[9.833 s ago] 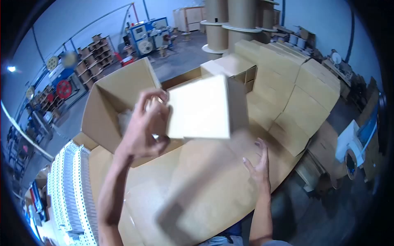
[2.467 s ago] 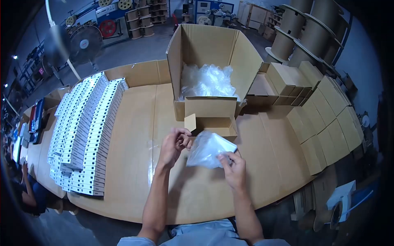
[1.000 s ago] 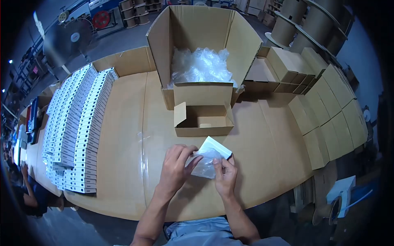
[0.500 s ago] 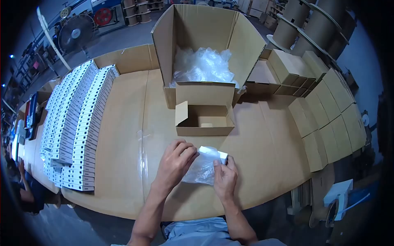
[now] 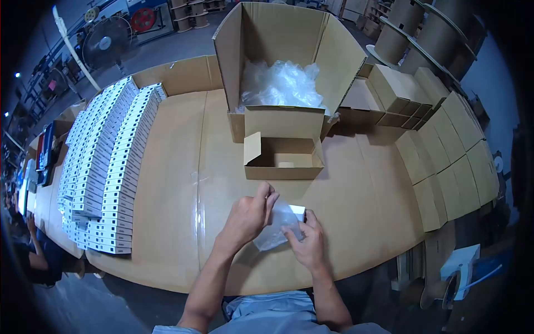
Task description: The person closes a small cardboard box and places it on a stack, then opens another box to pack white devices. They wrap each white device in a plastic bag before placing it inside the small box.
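Observation:
My left hand (image 5: 250, 218) pinches the upper edge of a clear plastic bag (image 5: 271, 234). A small white box (image 5: 298, 211) shows at the bag's right side, and my right hand (image 5: 307, 240) holds it with bent fingers, its thumb against the plastic. How much of the box lies inside the bag I cannot tell. Just beyond my hands stands an open brown carton (image 5: 283, 173) with its lid raised and a small pale item inside. Behind it a large open cardboard box (image 5: 283, 33) holds a heap of clear plastic bags (image 5: 286, 83).
Long stacks of small white boxes (image 5: 119, 183) line the left of the cardboard-covered table (image 5: 167, 222). Closed brown cartons (image 5: 456, 161) are piled along the right. Large spools (image 5: 397, 33) stand behind at right. Another person's arm (image 5: 38, 250) shows at far left.
My left hand has moved slightly right and up, lifting the bag's edge. The bag now hangs more upright, and less of the white box shows. The view has shifted slightly.

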Tool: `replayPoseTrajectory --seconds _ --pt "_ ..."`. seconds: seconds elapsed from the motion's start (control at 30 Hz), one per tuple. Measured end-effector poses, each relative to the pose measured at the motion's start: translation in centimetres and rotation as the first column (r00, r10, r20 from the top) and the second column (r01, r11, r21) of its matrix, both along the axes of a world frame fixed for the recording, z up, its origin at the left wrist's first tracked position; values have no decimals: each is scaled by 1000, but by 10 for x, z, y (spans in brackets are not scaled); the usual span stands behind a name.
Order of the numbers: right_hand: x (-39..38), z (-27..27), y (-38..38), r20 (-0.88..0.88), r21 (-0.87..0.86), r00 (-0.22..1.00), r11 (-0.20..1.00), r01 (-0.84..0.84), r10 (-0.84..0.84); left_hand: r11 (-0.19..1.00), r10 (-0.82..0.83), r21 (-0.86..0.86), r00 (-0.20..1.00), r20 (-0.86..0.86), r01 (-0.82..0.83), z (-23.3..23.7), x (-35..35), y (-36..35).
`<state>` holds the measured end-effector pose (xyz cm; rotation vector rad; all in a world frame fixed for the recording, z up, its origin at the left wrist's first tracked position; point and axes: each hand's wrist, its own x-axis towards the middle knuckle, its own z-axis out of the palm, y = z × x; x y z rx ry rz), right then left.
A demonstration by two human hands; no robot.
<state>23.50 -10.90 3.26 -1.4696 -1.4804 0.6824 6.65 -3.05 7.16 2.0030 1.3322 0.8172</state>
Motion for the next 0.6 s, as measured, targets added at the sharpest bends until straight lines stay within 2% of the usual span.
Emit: replayPoseTrajectory --seconds 0.13,0.17,0.27,0.3,0.4,0.43,0.53,0.6 --pt "9 -7 -4 -23 -91 996 992 -87 85 969 69 -247 972 223 -12 22 -8 8" --pt "9 -8 -4 -48 -69 997 995 -66 63 969 55 -246 983 178 -10 23 -11 10" --pt "7 -7 -4 -108 -36 994 999 -18 14 991 -69 -102 984 164 87 1 -14 13" --pt "8 -8 -3 -116 -40 993 999 -13 9 967 -139 -187 974 178 172 13 -16 11" --pt "14 -14 -1 -84 -29 996 1000 2 -4 956 -190 -151 925 328 250 17 -21 9" --pt "14 -12 -2 -100 -58 995 998 8 -14 958 -240 -83 927 288 273 11 -23 11" --pt "14 -1 -7 -102 -142 995 990 5 -19 955 -269 -33 910 315 294 5 -24 12" --pt "13 -4 -7 -132 -135 991 991 9 -27 959 -166 -122 859 484 254 1 -34 12"
